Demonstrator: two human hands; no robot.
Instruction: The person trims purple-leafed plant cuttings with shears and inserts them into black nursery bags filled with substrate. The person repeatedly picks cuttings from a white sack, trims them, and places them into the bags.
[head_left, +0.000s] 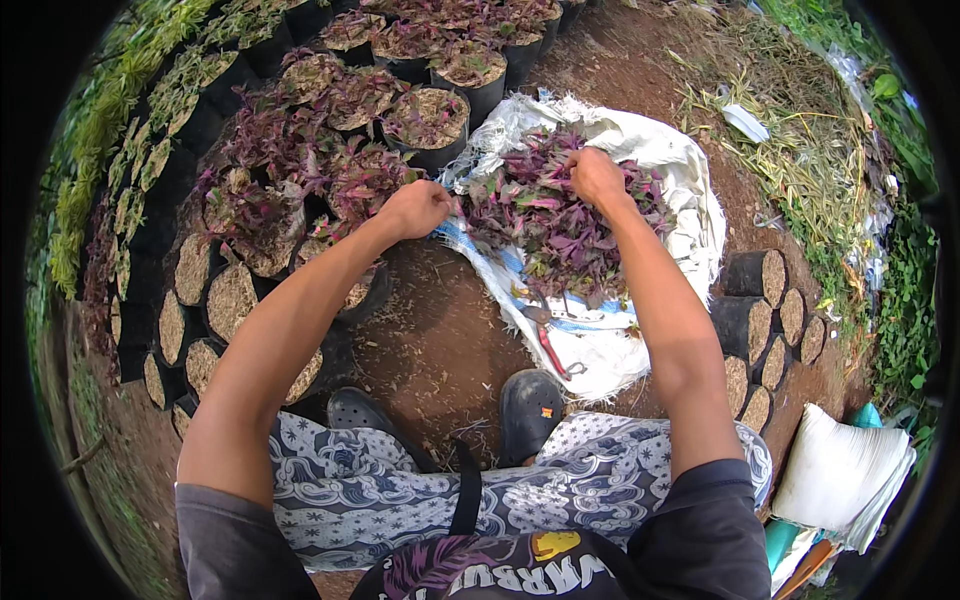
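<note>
A heap of purple-leaved cuttings (555, 225) lies on a white woven plastic sack (682, 180) spread on the soil. Over the top of this heap is my right hand (598, 178), its fingers curled down at the leaves; whether a stem is pinched in them is hidden. My left hand (420, 210) hovers by the sack's left edge with fingers bent together, and I cannot tell if it holds something small. Close to it stand black polybags planted with purple-leaved seedlings (367, 180). Red-handled pruning shears (549, 341) rest on the sack's near part.
Soil-filled polybags (232, 300) without plants crowd the left, beside my arm. More polybags (739, 326) lie stacked on their sides at right. A stuffed white sack (840, 472) sits at lower right. Dry cut grass (780, 142) covers the far right ground. My clogs (531, 412) are below.
</note>
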